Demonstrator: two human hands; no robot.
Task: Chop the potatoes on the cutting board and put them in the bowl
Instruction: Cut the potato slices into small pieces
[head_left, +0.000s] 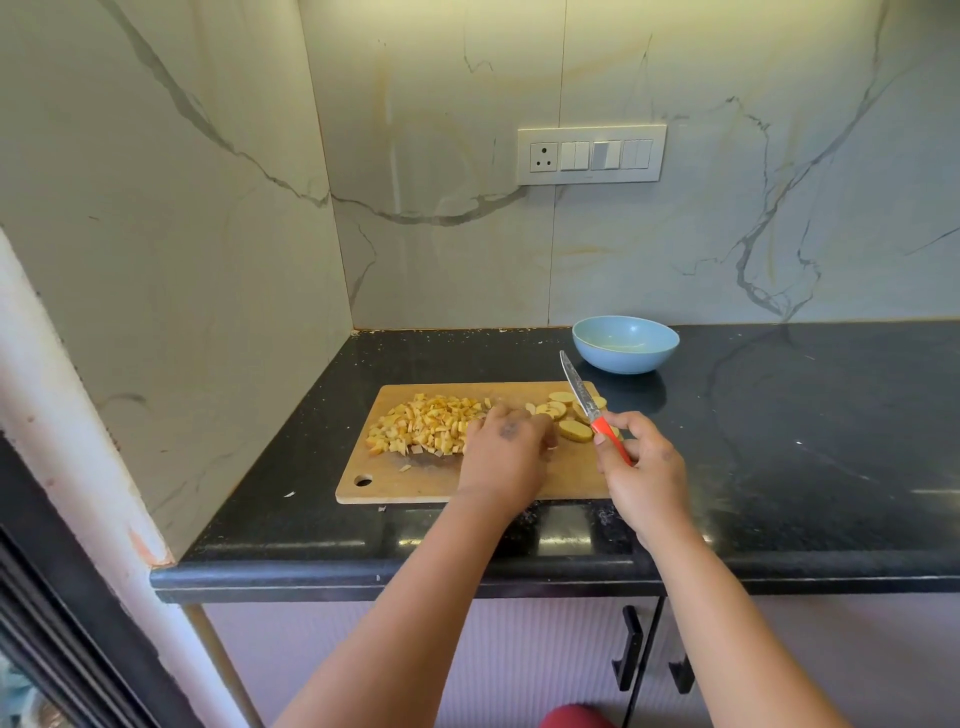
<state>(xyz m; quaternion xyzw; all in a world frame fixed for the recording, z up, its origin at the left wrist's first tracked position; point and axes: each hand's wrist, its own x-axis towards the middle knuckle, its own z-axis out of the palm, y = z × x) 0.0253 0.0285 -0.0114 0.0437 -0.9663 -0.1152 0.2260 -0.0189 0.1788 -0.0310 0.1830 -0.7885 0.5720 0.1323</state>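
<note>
Potato cubes (423, 423) lay in a loose heap on the left half of the wooden cutting board (415, 480), and some round potato slices (563, 415) lay at the right end of the same board, not yet diced. The board rested on the black countertop (805, 441), with its hanging hole at the near left corner.

The left hand (506, 452) rested palm down on the board between the heap and the slices, at about 3 o'clock from the cubes. Its fingers bent forward and down toward the board; whether they pinched a piece underneath could not be told (the back of the hand hid the fingertips).

The right hand (641, 467) was at about 3 o'clock from the left hand, near the right edge of the board. Its thumb and fingers were curled round the red handle of the knife (589, 402). The blade pointed up and away toward 11 o'clock, raised above the slices and not touching them.

The blue bowl (626, 344) stood on the countertop at about 1 o'clock from the board, apart from it and close to the marble wall (727, 234). No potato pieces were visible inside it. A white switch panel (591, 154) sat on the wall above the bowl.
</note>
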